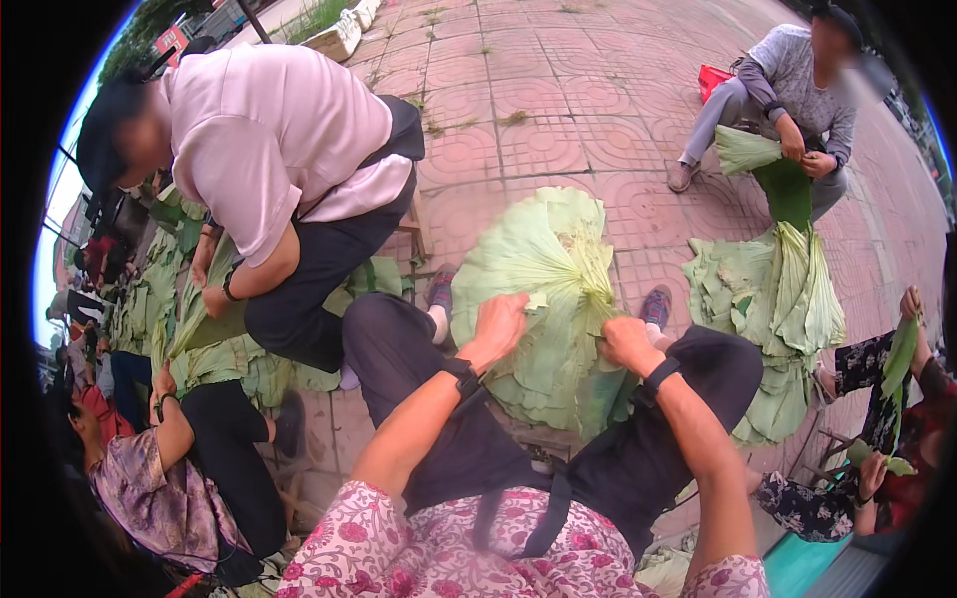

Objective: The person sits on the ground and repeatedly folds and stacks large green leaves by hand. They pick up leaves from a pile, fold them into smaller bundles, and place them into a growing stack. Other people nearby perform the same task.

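A pile of large pale green lotus leaves [528, 244] lies on the ground between my feet, the top leaf's ribs gathering toward its right side. My left hand [500, 324] is closed above the pile, with a small pale leaf scrap [537, 300] at its fingertips. To the right, my right hand [630, 342] is closed at the gathered ribs, its fingertips on the leaf edge. Beneath it shows a darker green leaf part [601, 396]. The hands are apart, and their curled fingers partly hide what they grip.
Red paving [538, 110] stretches ahead. At left, a person in a pink shirt [269, 120] bends over leaves. A crouching person [797, 100] at far right holds a folded leaf above another leaf pile [768, 299]. More people sit at both sides.
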A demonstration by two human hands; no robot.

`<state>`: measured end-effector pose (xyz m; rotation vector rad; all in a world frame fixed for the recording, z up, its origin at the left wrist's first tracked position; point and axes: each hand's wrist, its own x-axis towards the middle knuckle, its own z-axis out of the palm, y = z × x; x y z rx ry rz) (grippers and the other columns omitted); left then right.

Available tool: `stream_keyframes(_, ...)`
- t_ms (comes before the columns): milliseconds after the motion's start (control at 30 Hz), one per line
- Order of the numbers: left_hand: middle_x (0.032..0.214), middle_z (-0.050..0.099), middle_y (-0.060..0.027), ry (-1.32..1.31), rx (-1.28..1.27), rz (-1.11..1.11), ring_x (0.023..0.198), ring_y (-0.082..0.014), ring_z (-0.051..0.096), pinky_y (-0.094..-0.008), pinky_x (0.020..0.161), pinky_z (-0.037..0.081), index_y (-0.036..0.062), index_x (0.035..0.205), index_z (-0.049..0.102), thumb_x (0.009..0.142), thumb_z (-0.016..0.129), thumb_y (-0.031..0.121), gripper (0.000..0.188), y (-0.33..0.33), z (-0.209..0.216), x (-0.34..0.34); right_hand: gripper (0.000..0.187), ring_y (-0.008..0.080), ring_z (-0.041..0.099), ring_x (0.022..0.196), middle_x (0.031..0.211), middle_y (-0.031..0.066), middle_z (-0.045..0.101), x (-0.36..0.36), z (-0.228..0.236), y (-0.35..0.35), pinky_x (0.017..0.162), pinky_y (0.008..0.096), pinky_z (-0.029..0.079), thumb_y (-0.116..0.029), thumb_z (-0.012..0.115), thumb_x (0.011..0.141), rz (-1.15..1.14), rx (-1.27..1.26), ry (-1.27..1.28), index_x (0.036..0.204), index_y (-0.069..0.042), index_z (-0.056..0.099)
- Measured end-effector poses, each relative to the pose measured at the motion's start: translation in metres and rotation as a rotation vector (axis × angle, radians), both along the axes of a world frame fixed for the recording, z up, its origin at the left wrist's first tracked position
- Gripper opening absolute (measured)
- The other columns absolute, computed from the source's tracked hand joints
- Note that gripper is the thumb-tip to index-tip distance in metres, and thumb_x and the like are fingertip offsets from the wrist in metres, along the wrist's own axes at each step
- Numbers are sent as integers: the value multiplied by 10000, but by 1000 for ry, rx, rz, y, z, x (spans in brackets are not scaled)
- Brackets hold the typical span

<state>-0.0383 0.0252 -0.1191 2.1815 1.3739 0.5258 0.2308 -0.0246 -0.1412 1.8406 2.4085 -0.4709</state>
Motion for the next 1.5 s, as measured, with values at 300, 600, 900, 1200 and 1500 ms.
stream_keyframes(300,1065,667,-195,-101,267,333,1005,-367,643,-459,873,488,47,1304,591,886,703,193,457,33,17,1,307,442,654,775,759,252,660,8,88,-12,722,512,510,-313,707,847,-278,62,389,829,-7,691)
stream_keyframes(600,832,698,-194,-220,-353,-209,763,-332,670,-422,678,508,-9,981,699,921,619,219,249,-5,-44,50,149,421,649,654,681,234,636,-43,99,-24,581,488,489,-197,736,857,-55,166,627,895,-53,726)
stream_keyframes(900,680,531,-7,-341,-951,-299,596,-163,476,-354,492,376,-30,736,643,892,684,599,650,-13,-37,62,261,318,612,543,583,121,577,-107,89,-40,526,434,480,-141,751,813,663,338,616,674,-66,544)
stream_keyframes(1200,649,456,24,-624,-571,-332,605,-138,410,-383,485,313,-73,700,569,722,723,146,269,-18,-81,59,179,336,639,643,703,146,622,-108,95,-42,578,435,487,-166,744,837,618,299,604,783,-55,615)
stream_keyframes(1500,765,592,-93,-888,-379,-69,665,-177,553,-368,537,391,-28,979,596,697,626,-36,284,9,-3,61,328,357,608,1027,1124,202,619,-46,94,7,839,431,489,-207,629,962,-286,540,713,1202,15,602)
